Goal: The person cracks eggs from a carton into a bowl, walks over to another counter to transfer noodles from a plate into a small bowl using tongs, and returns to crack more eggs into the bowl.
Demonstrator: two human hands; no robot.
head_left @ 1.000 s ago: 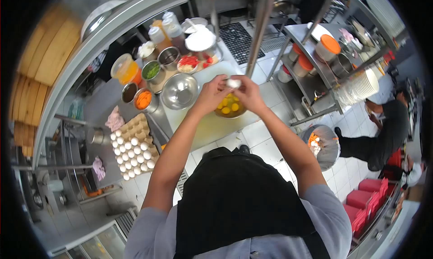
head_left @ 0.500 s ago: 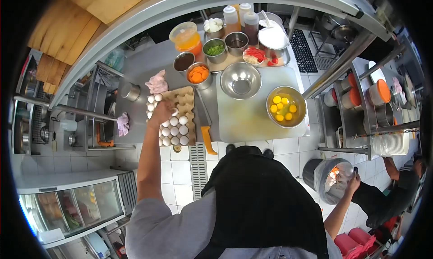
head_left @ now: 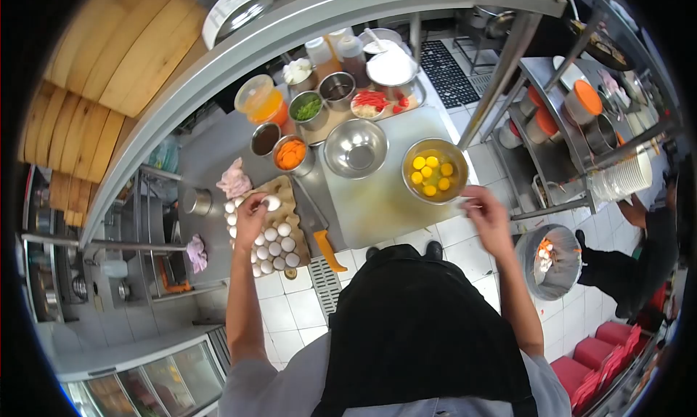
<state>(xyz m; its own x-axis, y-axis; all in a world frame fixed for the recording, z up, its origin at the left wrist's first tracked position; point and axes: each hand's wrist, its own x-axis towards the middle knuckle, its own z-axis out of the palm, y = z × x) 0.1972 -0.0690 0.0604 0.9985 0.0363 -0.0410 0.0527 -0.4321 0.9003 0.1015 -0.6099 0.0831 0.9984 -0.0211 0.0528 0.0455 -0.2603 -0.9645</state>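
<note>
My left hand [head_left: 252, 215] is closed on a white egg [head_left: 271, 203] above the egg carton [head_left: 294, 212]. Rows of white eggs [head_left: 277, 248] fill the carton's near and left parts, while its far right cups hold none. Beside the metal bowl with several yolks [head_left: 434, 142], my right hand [head_left: 486, 217] hovers with fingers loosely curled and apart, nothing visible in them. An orange-handled knife [head_left: 329, 250] lies between the carton and the cutting board [head_left: 363, 224]. A second steel bowl [head_left: 356, 150] with nothing in it sits on the board.
Containers of carrot slices [head_left: 291, 154], chopped greens [head_left: 306, 106] and red strips [head_left: 370, 100] stand at the back, near squeeze bottles [head_left: 319, 52]. A lined trash bin [head_left: 534, 272] is at right, beside another person [head_left: 632, 253]. A metal shelf post [head_left: 501, 75] rises beyond the board.
My right hand has moved from the trash bin up beside the yolk bowl. My left hand has lifted an egg from the carton. The view has shifted and turned.
</note>
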